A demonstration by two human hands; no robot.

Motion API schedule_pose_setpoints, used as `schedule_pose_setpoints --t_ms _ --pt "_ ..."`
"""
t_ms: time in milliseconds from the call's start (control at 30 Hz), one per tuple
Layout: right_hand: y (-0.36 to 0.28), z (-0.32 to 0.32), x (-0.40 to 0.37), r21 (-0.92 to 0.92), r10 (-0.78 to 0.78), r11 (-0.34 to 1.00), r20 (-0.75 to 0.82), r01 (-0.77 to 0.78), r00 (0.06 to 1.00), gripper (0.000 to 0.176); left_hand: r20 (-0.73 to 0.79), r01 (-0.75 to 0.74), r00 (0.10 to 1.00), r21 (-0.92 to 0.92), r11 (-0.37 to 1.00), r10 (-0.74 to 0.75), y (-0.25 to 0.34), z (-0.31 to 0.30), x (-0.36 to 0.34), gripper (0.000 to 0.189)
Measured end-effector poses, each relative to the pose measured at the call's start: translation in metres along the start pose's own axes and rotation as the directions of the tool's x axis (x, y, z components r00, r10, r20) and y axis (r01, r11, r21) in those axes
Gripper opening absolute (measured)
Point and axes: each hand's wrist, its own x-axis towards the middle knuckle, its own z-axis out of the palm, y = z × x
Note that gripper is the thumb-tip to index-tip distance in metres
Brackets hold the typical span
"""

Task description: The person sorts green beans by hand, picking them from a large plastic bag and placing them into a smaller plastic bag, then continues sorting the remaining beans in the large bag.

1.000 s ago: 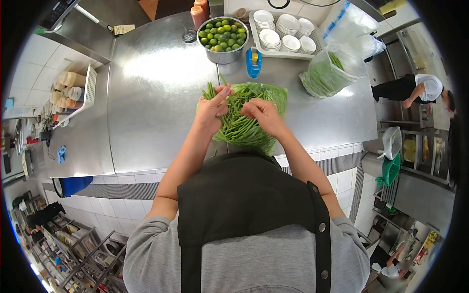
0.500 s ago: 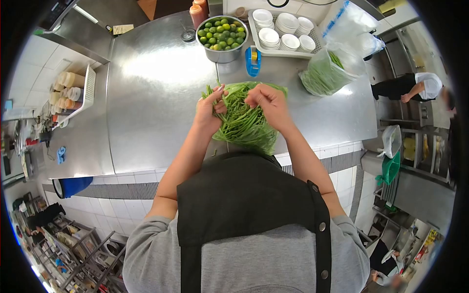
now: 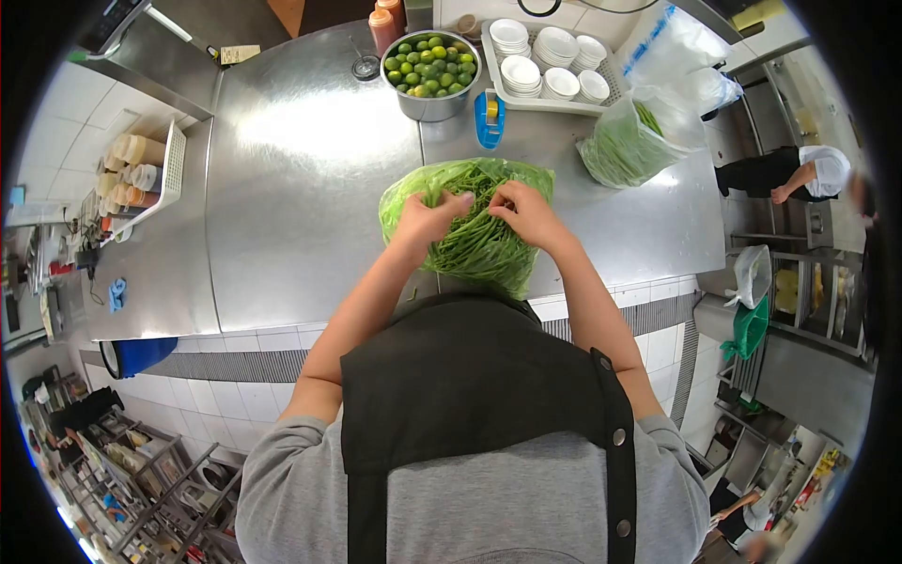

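Note:
A clear green-tinted plastic bag (image 3: 399, 197) of long thin green beans (image 3: 484, 226) lies on the steel counter in front of me, its mouth spread wide. My left hand (image 3: 427, 221) is over the bag's left side, thumb pointing right and fingers closed around some beans; the fingertips are partly hidden. Just right of it, my right hand (image 3: 528, 214) pinches with thumb and forefinger at the beans near the bag's middle. What exactly sits in that pinch is small and hard to see.
Beyond the bag stand a metal pot of limes (image 3: 432, 103), a blue tape dispenser (image 3: 489, 120) and a white crate (image 3: 601, 105) with stacked small dishes. A second plastic bag of greens (image 3: 629, 150) stands right. Sauce containers fill a basket (image 3: 171, 174) at left. Co-workers (image 3: 808, 174) are farther off.
My left hand has moved right and down from the bag's left edge, where it held up several beans. The bag's left side now shows spread out. My right hand has turned and lowered onto the beans.

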Motion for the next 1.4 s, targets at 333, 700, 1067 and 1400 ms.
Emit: schedule_pose_setpoints --t_ms 333,700,1067,1400 --pt "-0.019 -0.001 0.000 0.486 0.102 0.872 -0.071 -0.055 0.992 0.011 -0.018 -0.266 0.949 0.496 0.827 0.316 -0.020 0.003 0.014 0.022" --pt "0.010 0.010 -0.009 0.556 0.245 0.771 0.193 -0.312 0.950 0.021 -0.265 -0.423 0.854 0.143 0.895 0.447 0.005 -0.003 0.016 0.017" --pt "-0.054 0.041 -0.008 0.356 -0.113 0.908 -0.296 0.220 0.948 0.013 -0.415 -0.382 0.860 -0.139 0.914 0.296 0.015 -0.010 0.016 0.022" --pt "-0.031 0.001 -0.002 0.146 -0.052 0.987 -0.064 0.061 0.997 0.021 -0.336 -0.229 0.942 -0.621 0.749 0.009 0.000 -0.036 0.020 0.010"
